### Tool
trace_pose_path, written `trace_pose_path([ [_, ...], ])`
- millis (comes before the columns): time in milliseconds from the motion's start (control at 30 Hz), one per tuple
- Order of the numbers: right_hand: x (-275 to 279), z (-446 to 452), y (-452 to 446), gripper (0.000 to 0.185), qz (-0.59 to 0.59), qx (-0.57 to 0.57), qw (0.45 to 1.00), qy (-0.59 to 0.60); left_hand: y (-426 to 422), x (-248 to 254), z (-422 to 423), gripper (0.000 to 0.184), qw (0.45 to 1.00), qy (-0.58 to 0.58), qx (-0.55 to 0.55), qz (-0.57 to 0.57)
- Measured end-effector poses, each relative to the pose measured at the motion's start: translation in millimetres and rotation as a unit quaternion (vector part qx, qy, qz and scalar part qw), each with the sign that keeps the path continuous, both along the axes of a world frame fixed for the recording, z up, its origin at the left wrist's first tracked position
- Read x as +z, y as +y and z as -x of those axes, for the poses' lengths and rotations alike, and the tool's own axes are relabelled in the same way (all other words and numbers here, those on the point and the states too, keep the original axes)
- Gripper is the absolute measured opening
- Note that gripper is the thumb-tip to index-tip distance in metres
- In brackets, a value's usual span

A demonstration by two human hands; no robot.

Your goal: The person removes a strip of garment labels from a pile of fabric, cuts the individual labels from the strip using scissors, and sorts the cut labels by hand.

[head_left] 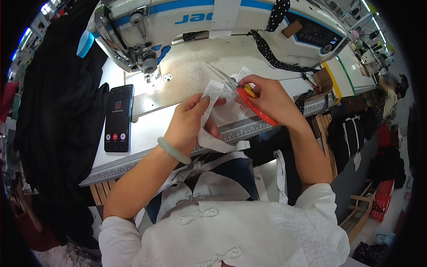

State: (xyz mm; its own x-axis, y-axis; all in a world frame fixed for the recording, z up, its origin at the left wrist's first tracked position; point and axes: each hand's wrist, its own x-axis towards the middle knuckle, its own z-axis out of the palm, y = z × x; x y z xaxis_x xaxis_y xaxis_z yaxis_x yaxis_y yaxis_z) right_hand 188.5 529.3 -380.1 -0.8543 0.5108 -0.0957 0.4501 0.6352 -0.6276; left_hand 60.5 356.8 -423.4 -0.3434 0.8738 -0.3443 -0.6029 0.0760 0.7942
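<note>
The white shirt [249, 231] is below both hands. The left hand [190, 116] pinches a printed label strip [213, 91]; beside this grip, the right hand [270, 95] grasps red-handled scissors [254, 107].

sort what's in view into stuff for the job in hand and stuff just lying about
Seems part of the job:
- printed label strip, in the left hand
- scissors, in the right hand
- perhaps the sewing machine, though neither hand touches it

Probably just lying about:
- phone
- black fabric
- polka-dot strip
</note>
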Motion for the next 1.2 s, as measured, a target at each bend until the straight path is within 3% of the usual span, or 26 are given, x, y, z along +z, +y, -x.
trace_pose_path([
  [100, 2, -18, -8, 0.04, 0.103, -0.041, 0.991, 0.072, -4, 6, -7, 0.031, 0.998, 0.047, -0.05, -0.011],
  [200, -20, -12, -10, 0.048, 0.179, 0.001, 0.961, 0.211, -2, 1, -16, 0.031, 0.992, 0.068, -0.109, -0.015],
  [333, -26, -9, -1, 0.043, 0.204, 0.025, 0.955, 0.213, -1, -1, -15, 0.031, 0.987, 0.101, -0.127, 0.015],
  [433, -22, -9, 4, 0.042, 0.068, -0.014, 0.981, 0.181, -12, 3, -8, 0.03, 0.981, 0.108, -0.153, 0.054],
  [667, -27, -18, 14, 0.044, -0.184, -0.047, 0.969, 0.158, -18, 15, -7, 0.033, 0.964, 0.09, -0.187, 0.167],
  [767, -12, -47, -8, 0.047, -0.103, -0.063, 0.968, 0.218, -17, 13, -9, 0.033, 0.964, 0.09, -0.175, 0.179],
  [867, -13, -96, -26, 0.049, 0.107, 0.022, 0.976, 0.187, -17, 13, -10, 0.033, 0.967, 0.08, -0.163, 0.179],
  [933, -26, -120, -37, 0.048, 0.289, 0.019, 0.955, 0.058, -17, 14, -10, 0.033, 0.967, 0.078, -0.163, 0.18],
  [1000, -41, -129, -42, 0.048, 0.334, 0.036, 0.942, -0.013, -17, 16, -9, 0.033, 0.966, 0.079, -0.164, 0.185],
  [1200, -61, -113, -52, 0.055, 0.367, 0.033, 0.928, 0.049, -18, 17, -10, 0.034, 0.967, 0.069, -0.169, 0.18],
])
